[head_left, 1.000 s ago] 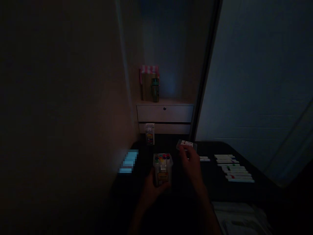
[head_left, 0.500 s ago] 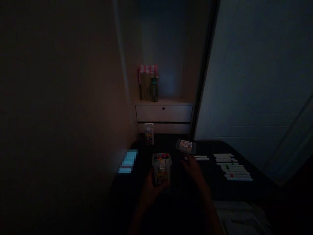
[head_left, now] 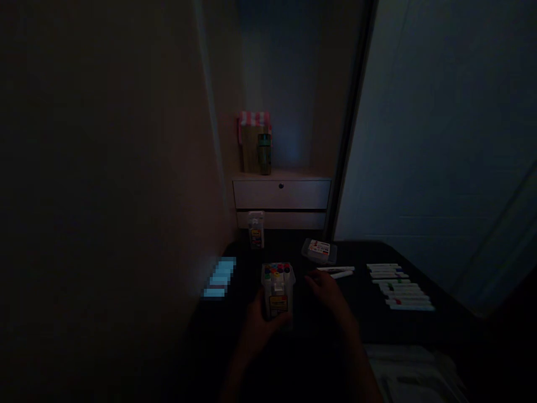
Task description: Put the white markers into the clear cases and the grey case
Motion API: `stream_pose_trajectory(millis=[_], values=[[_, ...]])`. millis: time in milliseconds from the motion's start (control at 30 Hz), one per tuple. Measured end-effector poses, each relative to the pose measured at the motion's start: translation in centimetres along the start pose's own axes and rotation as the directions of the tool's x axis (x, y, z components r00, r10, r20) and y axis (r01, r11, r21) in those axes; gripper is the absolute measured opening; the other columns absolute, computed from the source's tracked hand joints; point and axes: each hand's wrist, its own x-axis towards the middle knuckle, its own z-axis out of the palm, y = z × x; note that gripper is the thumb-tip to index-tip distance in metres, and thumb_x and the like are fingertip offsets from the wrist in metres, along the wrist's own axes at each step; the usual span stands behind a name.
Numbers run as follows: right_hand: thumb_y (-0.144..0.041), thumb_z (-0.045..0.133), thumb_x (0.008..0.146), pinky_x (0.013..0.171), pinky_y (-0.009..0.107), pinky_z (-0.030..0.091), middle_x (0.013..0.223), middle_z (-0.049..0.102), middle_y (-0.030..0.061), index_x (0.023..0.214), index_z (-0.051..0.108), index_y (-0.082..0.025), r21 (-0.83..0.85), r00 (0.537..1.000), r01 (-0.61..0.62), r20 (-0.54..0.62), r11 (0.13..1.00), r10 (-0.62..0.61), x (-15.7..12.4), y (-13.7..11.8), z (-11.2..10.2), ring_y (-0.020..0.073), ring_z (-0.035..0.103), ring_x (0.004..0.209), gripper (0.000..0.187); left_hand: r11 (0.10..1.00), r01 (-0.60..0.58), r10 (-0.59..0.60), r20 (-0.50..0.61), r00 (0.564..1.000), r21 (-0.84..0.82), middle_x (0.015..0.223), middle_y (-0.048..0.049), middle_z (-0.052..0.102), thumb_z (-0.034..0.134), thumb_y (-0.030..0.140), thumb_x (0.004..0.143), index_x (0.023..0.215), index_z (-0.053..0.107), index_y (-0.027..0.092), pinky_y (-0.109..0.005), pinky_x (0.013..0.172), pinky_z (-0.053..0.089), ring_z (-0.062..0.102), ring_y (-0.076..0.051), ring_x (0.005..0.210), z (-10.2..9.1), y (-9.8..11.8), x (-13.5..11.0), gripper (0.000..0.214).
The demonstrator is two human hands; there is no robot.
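Observation:
The scene is very dark. My left hand (head_left: pixel 258 324) grips a clear box of markers (head_left: pixel 277 288) standing upright on the dark table (head_left: pixel 361 322), with coloured caps showing at its top. My right hand (head_left: pixel 326 292) hovers just right of the box, fingers loosely curled, and nothing shows in it. Two white markers (head_left: pixel 338 271) lie just beyond its fingertips. The box's clear lid (head_left: pixel 319 250) rests on the table behind them.
A row of several white markers (head_left: pixel 398 286) lies at the right. Another marker box (head_left: pixel 255 229) stands by the drawer unit (head_left: pixel 282 195), which carries a bottle (head_left: pixel 264 154) and a pink-topped packet (head_left: pixel 254 140). A wall is at the left; pale cloth (head_left: pixel 415 372) lies at lower right.
My right hand left the clear lid on the table and drew back toward me, now beside the marker box. The left hand has kept its hold.

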Motion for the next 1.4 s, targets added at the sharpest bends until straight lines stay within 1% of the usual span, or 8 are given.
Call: stream_pose_trajectory(millis=[167, 433, 600, 700, 900, 1100, 1300, 1400], values=[[-0.031, 0.058, 0.096, 0.094, 0.037, 0.053, 0.113, 0.077, 0.0149, 0.108, 0.075, -0.015, 0.032, 0.998, 0.034, 0.042, 0.999, -0.035, -0.2, -0.8, 0.3, 0.0271, 0.072, 0.105, 0.027, 1.000, 0.012, -0.012, -0.039, 0.999, 0.011, 0.128, -0.0177, 0.075, 0.091, 0.036, 0.064, 0.137, 0.060, 0.014, -0.044, 0.100, 0.058, 0.072, -0.035, 0.117, 0.0, -0.4, 0.1, 0.082], [-0.026, 0.060, 0.093, 0.094, 0.035, 0.053, 0.112, 0.077, 0.0111, 0.110, 0.075, -0.017, 0.103, 0.973, 0.170, 0.140, 0.980, -0.183, -1.2, -3.8, 1.8, 0.0245, 0.071, 0.105, 0.024, 1.000, 0.005, -0.005, -0.012, 1.000, 0.018, 0.125, -0.0159, 0.076, 0.089, 0.037, 0.065, 0.133, 0.062, 0.015, -0.044, 0.099, 0.058, 0.072, -0.034, 0.116, 0.1, 0.0, 0.1, 0.076], [-0.019, 0.058, 0.090, 0.100, 0.037, 0.052, 0.119, 0.074, 0.0113, 0.114, 0.073, -0.019, 0.129, 0.969, 0.208, 0.110, 0.969, -0.223, -1.4, -4.8, 1.9, 0.0244, 0.069, 0.111, 0.028, 1.000, -0.015, 0.015, -0.002, 1.000, 0.009, 0.126, -0.0149, 0.076, 0.089, 0.036, 0.066, 0.132, 0.063, 0.017, -0.043, 0.099, 0.058, 0.072, -0.034, 0.117, 0.1, 0.0, 0.0, 0.073], [-0.025, 0.058, 0.093, 0.099, 0.036, 0.052, 0.119, 0.074, 0.0116, 0.113, 0.073, -0.019, 0.085, 0.981, 0.181, 0.051, 0.980, -0.186, -1.1, -4.1, 1.3, 0.0247, 0.069, 0.111, 0.025, 1.000, -0.005, 0.005, 0.005, 1.000, 0.011, 0.125, -0.0160, 0.076, 0.089, 0.037, 0.066, 0.133, 0.062, 0.015, -0.044, 0.099, 0.058, 0.072, -0.034, 0.115, 0.1, 0.0, 0.0, 0.076], [-0.036, 0.054, 0.099, 0.100, 0.037, 0.050, 0.124, 0.072, 0.0131, 0.119, 0.070, -0.020, -0.070, 0.997, -0.010, -0.075, 0.998, 0.005, -0.9, -1.4, -0.3, 0.0265, 0.068, 0.116, 0.030, 1.000, 0.012, -0.012, -0.022, 1.000, 0.021, 0.128, -0.0176, 0.074, 0.091, 0.038, 0.064, 0.134, 0.062, 0.014, -0.045, 0.101, 0.056, 0.070, -0.035, 0.119, 0.1, 0.0, 0.0, 0.079], [-0.033, 0.055, 0.099, 0.095, 0.033, 0.049, 0.120, 0.074, 0.0105, 0.110, 0.072, -0.023, -0.162, 0.997, -0.078, -0.033, 0.984, 0.074, -1.3, -1.1, -0.5, 0.0246, 0.070, 0.113, 0.023, 1.000, 0.005, -0.005, -0.045, 0.999, 0.016, 0.128, -0.0188, 0.074, 0.091, 0.040, 0.063, 0.135, 0.061, 0.013, -0.047, 0.103, 0.055, 0.070, -0.036, 0.119, 0.0, -0.3, 0.1, 0.083], [-0.040, 0.058, 0.097, 0.080, 0.034, 0.048, 0.109, 0.076, 0.0113, 0.097, 0.073, -0.022, -0.215, 0.990, -0.131, 0.019, 0.968, 0.138, -1.5, -2.3, 0.4, 0.0274, 0.072, 0.100, 0.024, 1.000, -0.012, 0.012, 0.024, 1.000, 0.006, 0.124, -0.0139, 0.077, 0.087, 0.037, 0.069, 0.132, 0.062, 0.017, -0.044, 0.098, 0.058, 0.073, -0.033, 0.114, 0.0, 0.3, 0.0, 0.071], [-0.031, 0.061, 0.093, 0.079, 0.032, 0.047, 0.109, 0.075, 0.0093, 0.101, 0.071, -0.024, -0.224, 0.990, -0.126, 0.030, 0.966, 0.136, -1.6, -2.4, 0.6, 0.0254, 0.070, 0.100, 0.015, 1.000, -0.007, 0.007, 0.013, 1.000, 0.022, 0.127, -0.0148, 0.075, 0.087, 0.036, 0.069, 0.133, 0.061, 0.017, -0.044, 0.100, 0.057, 0.072, -0.033, 0.117, 0.0, 0.2, 0.0, 0.072]])
